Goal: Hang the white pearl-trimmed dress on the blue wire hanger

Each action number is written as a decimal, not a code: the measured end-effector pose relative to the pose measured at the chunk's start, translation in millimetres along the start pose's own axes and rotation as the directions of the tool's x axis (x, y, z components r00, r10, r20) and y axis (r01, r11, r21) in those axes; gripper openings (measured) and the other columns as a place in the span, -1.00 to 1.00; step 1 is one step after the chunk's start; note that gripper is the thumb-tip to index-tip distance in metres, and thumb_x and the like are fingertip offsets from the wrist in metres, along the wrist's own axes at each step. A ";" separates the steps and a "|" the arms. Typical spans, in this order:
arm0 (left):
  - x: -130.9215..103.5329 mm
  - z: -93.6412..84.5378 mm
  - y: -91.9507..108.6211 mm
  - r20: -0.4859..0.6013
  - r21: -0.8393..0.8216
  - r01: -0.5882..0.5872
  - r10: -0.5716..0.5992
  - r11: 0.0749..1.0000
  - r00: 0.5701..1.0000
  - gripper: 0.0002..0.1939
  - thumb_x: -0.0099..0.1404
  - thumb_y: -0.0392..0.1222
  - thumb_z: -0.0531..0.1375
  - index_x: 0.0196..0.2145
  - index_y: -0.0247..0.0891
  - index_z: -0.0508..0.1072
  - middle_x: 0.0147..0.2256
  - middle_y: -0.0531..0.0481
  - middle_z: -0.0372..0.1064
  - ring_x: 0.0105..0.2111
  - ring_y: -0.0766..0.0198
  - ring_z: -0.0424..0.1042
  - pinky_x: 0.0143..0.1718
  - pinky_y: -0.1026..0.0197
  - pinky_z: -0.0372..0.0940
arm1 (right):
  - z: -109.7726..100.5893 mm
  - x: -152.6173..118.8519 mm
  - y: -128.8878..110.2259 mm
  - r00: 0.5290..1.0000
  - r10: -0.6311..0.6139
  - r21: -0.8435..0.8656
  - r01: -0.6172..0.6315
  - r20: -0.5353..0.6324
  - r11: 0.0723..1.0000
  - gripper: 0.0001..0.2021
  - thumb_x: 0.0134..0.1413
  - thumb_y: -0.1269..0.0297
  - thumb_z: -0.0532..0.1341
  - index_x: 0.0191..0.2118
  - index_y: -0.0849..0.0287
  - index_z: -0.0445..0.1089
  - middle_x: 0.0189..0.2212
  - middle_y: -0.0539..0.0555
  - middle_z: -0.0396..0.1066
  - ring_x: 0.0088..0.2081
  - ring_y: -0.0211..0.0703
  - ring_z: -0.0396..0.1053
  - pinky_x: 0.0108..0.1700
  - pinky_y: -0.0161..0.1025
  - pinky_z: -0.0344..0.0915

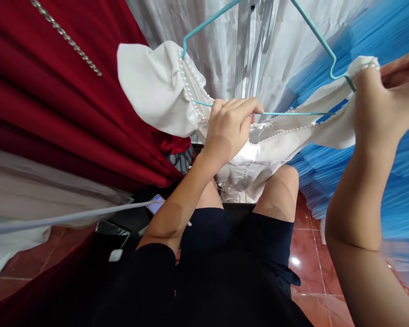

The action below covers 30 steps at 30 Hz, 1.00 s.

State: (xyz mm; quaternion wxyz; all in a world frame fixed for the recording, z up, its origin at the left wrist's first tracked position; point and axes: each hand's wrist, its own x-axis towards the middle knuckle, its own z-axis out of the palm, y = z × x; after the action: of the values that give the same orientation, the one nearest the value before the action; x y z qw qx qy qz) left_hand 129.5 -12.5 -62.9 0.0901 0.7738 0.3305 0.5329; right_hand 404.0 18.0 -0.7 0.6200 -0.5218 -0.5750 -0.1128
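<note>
A white dress (pixel 157 88) with pearl-beaded edges hangs on a light-blue hanger (pixel 211 19) in front of me. The hanger's left end sits inside the puffed left sleeve. My left hand (pixel 229 125) is closed round the hanger's bottom bar near the neckline, and may also pinch some fabric. At the right, my right hand (pixel 383 93) grips the dress's right shoulder beside the hanger's end; its fingertips are partly hidden. The lower part of the dress drops down between my knees.
Red fabric (pixel 71 104) with a beaded chain hangs at the left, blue tulle (pixel 404 181) at the right, white curtain-like cloth (pixel 211 59) behind. A phone (pixel 155 204) and a white charger (pixel 115 255) lie at the lower left, near a pale strip.
</note>
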 end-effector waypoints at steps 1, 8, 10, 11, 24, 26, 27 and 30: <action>-0.3 -0.1 0.0 0.001 0.010 -0.001 0.001 1.000 1.000 -0.76 0.34 -0.42 0.10 -0.26 -0.07 0.45 -0.41 0.05 0.42 -0.32 0.10 0.40 0.12 -0.08 0.15 | -2.1 -3.1 -1.1 0.992 -0.104 -0.021 0.106 0.076 0.994 -0.87 -0.04 0.44 0.31 -0.50 0.18 0.35 -0.54 -0.06 0.30 -0.46 -0.40 0.20 -0.40 -0.14 0.03; 1.9 -1.2 7.5 0.032 0.126 0.090 -0.095 0.988 0.995 -0.71 0.32 -0.48 0.08 -0.28 -0.08 0.44 -0.42 0.06 0.42 -0.27 0.09 0.44 0.04 -0.04 0.16 | -20.8 -20.6 1.1 0.963 -0.123 -0.032 0.135 0.238 0.990 -0.82 0.02 0.42 0.24 -0.53 0.29 0.25 -0.57 -0.15 0.22 -0.46 -0.51 0.17 -0.44 -0.17 -0.08; 2.6 -2.3 13.4 0.058 0.185 0.123 -0.135 0.975 0.989 -0.70 0.35 -0.48 0.05 -0.25 -0.08 0.44 -0.38 0.05 0.44 -0.23 0.10 0.45 0.03 -0.02 0.16 | -9.8 -16.4 -7.7 0.967 -0.192 0.034 0.188 0.171 0.981 -0.80 -0.11 0.60 0.20 -0.58 0.30 0.17 -0.59 -0.16 0.15 -0.50 -0.53 0.10 -0.43 -0.26 -0.10; 2.5 -2.9 16.3 0.068 0.219 0.132 -0.150 0.967 0.986 -0.70 0.37 -0.48 0.04 -0.23 -0.09 0.43 -0.35 0.05 0.45 -0.21 0.10 0.46 0.03 -0.02 0.16 | -1.4 -13.4 -13.5 0.965 -0.229 0.076 0.220 0.131 0.972 -0.78 -0.19 0.65 0.17 -0.61 0.28 0.13 -0.60 -0.15 0.10 -0.53 -0.53 0.04 -0.43 -0.28 -0.13; -0.3 -2.4 20.8 0.074 0.373 0.108 -0.146 0.921 0.987 -0.70 0.40 -0.47 0.01 -0.20 -0.10 0.41 -0.27 0.05 0.47 -0.18 0.13 0.43 0.04 0.03 0.14 | 20.8 -35.7 -53.2 0.953 -0.237 0.385 0.151 0.188 0.910 -0.79 -0.15 0.61 0.20 -0.34 0.24 0.27 -0.32 0.01 0.30 -0.54 -0.48 0.15 -0.51 -0.37 0.04; 0.5 -1.4 21.4 0.070 0.373 0.114 -0.151 0.921 0.986 -0.72 0.42 -0.45 0.01 -0.20 -0.11 0.40 -0.27 0.04 0.46 -0.17 0.12 0.43 0.04 0.03 0.13 | 16.8 -43.0 -64.1 0.944 -0.275 0.427 0.175 0.184 0.887 -0.85 -0.04 0.55 0.24 -0.29 0.28 0.33 -0.31 -0.01 0.28 -0.53 -0.52 0.10 -0.49 -0.39 0.04; 1.1 -0.8 21.6 0.070 0.374 0.116 -0.153 0.920 0.986 -0.74 0.44 -0.44 0.01 -0.19 -0.12 0.40 -0.27 0.04 0.46 -0.17 0.12 0.42 0.04 0.02 0.12 | 16.7 -47.4 -70.4 0.935 -0.274 0.425 0.159 0.225 0.891 -0.89 0.03 0.50 0.24 -0.27 0.29 0.36 -0.35 -0.03 0.27 -0.53 -0.52 0.11 -0.48 -0.40 0.04; 2.3 1.2 21.6 0.067 0.399 0.116 -0.155 0.910 0.986 -0.79 0.45 -0.42 0.05 -0.19 -0.13 0.38 -0.28 0.04 0.44 -0.17 0.10 0.41 0.02 0.00 0.12 | 25.5 -64.1 -84.3 0.867 -0.242 0.359 0.079 0.435 0.930 -0.83 0.17 0.40 0.23 -0.11 0.24 0.41 -0.33 -0.03 0.34 -0.50 -0.49 0.17 -0.46 -0.41 0.13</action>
State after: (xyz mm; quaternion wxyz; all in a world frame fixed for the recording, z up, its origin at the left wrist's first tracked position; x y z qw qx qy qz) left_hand 140.0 -27.4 -51.0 -0.0145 0.7763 0.4789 0.4096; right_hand 306.4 -27.9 -15.6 0.5279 -0.3720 -0.7609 0.0637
